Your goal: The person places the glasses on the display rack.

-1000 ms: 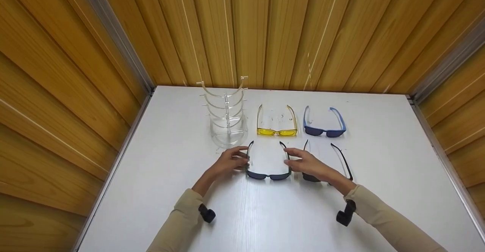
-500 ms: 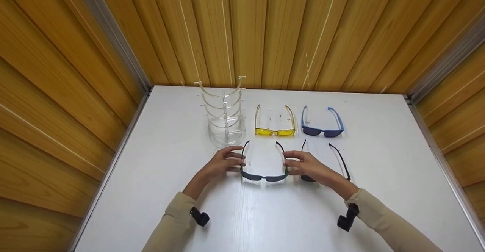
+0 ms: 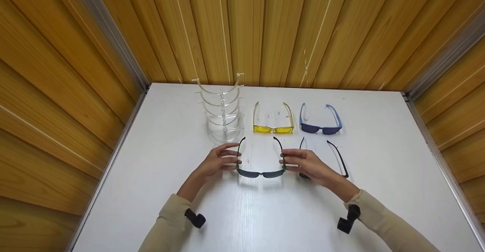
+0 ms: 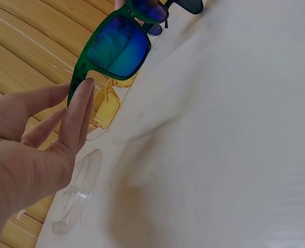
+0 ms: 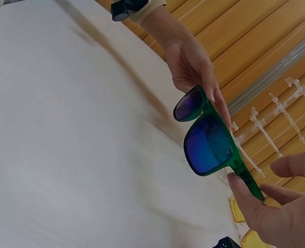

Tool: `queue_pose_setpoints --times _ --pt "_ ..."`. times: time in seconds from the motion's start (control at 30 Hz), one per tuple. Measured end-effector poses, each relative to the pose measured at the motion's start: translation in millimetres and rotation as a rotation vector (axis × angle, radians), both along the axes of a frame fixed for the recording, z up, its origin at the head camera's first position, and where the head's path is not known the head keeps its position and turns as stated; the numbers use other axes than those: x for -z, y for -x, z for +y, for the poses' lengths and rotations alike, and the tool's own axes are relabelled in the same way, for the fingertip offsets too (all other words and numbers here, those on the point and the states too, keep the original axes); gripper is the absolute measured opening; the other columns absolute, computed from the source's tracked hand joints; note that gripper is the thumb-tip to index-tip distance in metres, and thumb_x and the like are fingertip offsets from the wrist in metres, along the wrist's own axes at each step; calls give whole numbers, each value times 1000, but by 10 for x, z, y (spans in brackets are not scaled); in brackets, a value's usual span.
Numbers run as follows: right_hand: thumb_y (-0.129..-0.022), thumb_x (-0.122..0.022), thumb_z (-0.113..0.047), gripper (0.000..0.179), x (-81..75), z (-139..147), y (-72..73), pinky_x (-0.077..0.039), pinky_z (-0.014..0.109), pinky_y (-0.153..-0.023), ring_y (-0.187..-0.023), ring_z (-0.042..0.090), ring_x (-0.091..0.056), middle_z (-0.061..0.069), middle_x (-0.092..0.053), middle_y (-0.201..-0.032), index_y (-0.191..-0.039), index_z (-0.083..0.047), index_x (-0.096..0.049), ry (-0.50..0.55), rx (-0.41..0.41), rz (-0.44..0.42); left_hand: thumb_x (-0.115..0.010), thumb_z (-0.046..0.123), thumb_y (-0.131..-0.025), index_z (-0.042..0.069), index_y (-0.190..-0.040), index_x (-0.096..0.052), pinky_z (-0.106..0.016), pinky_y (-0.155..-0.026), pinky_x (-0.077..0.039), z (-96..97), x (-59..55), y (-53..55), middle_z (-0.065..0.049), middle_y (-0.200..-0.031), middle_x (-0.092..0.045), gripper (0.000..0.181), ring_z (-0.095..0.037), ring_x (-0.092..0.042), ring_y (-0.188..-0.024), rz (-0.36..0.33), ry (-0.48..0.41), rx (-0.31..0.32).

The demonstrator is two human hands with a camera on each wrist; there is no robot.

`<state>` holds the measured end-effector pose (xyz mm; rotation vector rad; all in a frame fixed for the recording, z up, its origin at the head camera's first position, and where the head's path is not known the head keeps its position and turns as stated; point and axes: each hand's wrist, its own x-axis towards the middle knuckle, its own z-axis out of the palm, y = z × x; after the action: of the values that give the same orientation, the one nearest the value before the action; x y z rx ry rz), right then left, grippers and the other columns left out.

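Observation:
Green-framed sunglasses with blue mirrored lenses are held between my two hands, temples pointing away from me. My left hand pinches the left temple near its hinge; in the left wrist view, its thumb and fingers lie on either side of the green arm. On the other temple, my right hand has a matching grip, its fingers around the arm in the right wrist view. Both wrist views show the lenses raised over the white table, with shadows below. Black-framed sunglasses lie partly hidden behind my right hand.
A clear display stand with several curved tiers rises beyond my left hand. Yellow glasses and blue sunglasses lie in a back row to its right. Wood-look panels wall the white table at the back and sides.
Both hands have closed in on the temples and lifted the green sunglasses slightly off the table, shifting them a little left. The other glasses and the stand stay in place.

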<state>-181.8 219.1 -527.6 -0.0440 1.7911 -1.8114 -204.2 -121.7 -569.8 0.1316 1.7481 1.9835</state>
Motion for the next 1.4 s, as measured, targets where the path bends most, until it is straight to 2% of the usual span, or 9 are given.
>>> queue_pose_setpoints --times 0.17,0.43,0.73,0.83,0.97,1.07,1.17,1.4 --pt "-98 -67 -9 59 9 3 -26 -56 25 -102 -120 11 -68 10 -64 -140 -149 8 -43 34 -17 13 -67 1 -95 -2 -148 -48 -30 -84 -64 -17 -24 -23 -15 -124 -68 56 -16 -74 -97 -27 -31 -30" --pt "-95 -70 -4 64 14 -11 -37 -58 25 -99 -122 12 -67 4 -62 -142 -151 6 -42 76 -32 40 -70 2 -94 -4 -145 -51 -32 -87 -64 -40 -69 -62 -14 -123 -67 55 -17 -73 -99 -50 -52 -80" --pt "-95 -67 1 66 61 -81 -37 -55 25 -104 -124 15 -67 1 -63 -141 -153 10 -36 163 -30 33 -70 6 -95 -3 -145 -51 -30 -89 -63 -133 -99 -113 -9 -123 -67 55 -17 -73 -103 -13 -52 -88" --pt "-95 -68 0 65 71 -95 -31 -55 26 -104 -124 15 -67 3 -64 -139 -152 9 -37 167 -17 27 -70 6 -95 -1 -145 -51 -31 -90 -63 -155 -107 -120 -11 -126 -66 54 -18 -72 -105 2 -59 -85" --pt "-95 -68 -1 65 68 -124 -15 -55 26 -105 -124 15 -67 7 -65 -140 -153 8 -38 168 -3 17 -70 6 -95 4 -146 -53 -31 -91 -62 -184 -108 -129 -20 -136 -60 54 -18 -71 -108 4 -63 -89" --pt "-95 -68 0 67 57 -171 5 -55 26 -105 -123 15 -67 17 -59 -147 -153 8 -37 177 5 11 -70 7 -95 6 -148 -51 -32 -93 -62 -221 -116 -135 -25 -144 -53 57 -18 -70 -111 6 -68 -87" --pt "-94 -69 0 66 59 -223 43 -55 26 -104 -121 12 -67 21 -54 -150 -153 7 -38 177 22 12 -71 6 -94 6 -150 -49 -35 -96 -61 -263 -130 -137 -26 -147 -49 59 -18 -70 -113 14 -76 -85" --pt "-94 -67 3 61 76 -333 154 -56 23 -102 -118 9 -67 18 -60 -145 -150 9 -42 173 70 4 -70 1 -93 2 -153 -43 -36 -98 -60 -350 -88 -118 -28 -149 -46 65 -18 -70 -112 24 -106 -97"
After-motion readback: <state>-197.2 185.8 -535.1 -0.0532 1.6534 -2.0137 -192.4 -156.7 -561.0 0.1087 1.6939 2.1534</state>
